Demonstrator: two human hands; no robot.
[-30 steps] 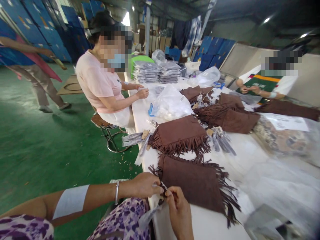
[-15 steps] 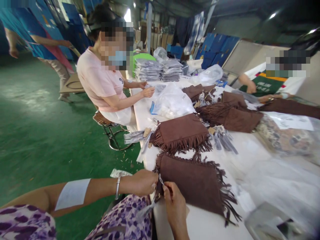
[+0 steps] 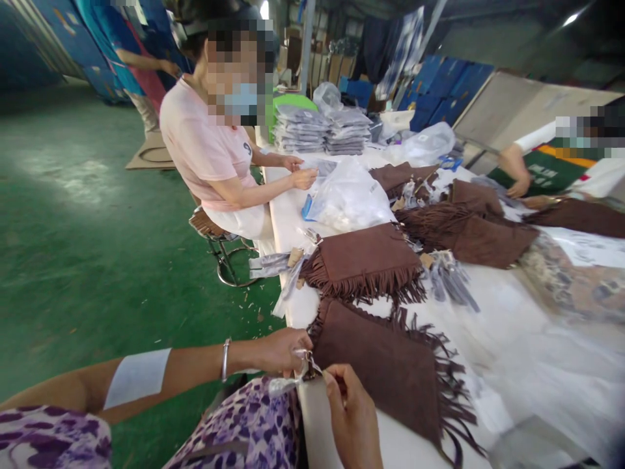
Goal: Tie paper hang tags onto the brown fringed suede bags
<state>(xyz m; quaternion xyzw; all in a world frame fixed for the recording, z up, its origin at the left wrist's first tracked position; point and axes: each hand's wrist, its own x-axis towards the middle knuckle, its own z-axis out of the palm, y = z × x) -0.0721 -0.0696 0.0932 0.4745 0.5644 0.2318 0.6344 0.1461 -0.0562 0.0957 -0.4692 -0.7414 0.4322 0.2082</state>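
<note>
A brown fringed fabric piece (image 3: 390, 365) lies on the white table (image 3: 493, 306) right in front of me. At its near left corner my left hand (image 3: 280, 350) and my right hand (image 3: 351, 417) are both closed in pinches. Between them they hold a small metal clasp with a clear plastic strip (image 3: 300, 371) hanging from it. My left wrist wears a silver bangle, and a white patch is stuck on that forearm.
A second brown fringed piece (image 3: 368, 264) and a pile of more (image 3: 463, 225) lie farther along the table, with clear plastic bags (image 3: 349, 198) and stacked grey packets (image 3: 317, 130). A person in a pink shirt (image 3: 215, 150) sits at the left side; another person's hand (image 3: 517, 176) works at the right.
The view has swung slightly left and down. My hands stay pinched at the fabric's corner, and the metal clasp and plastic strip now show more plainly between them.
</note>
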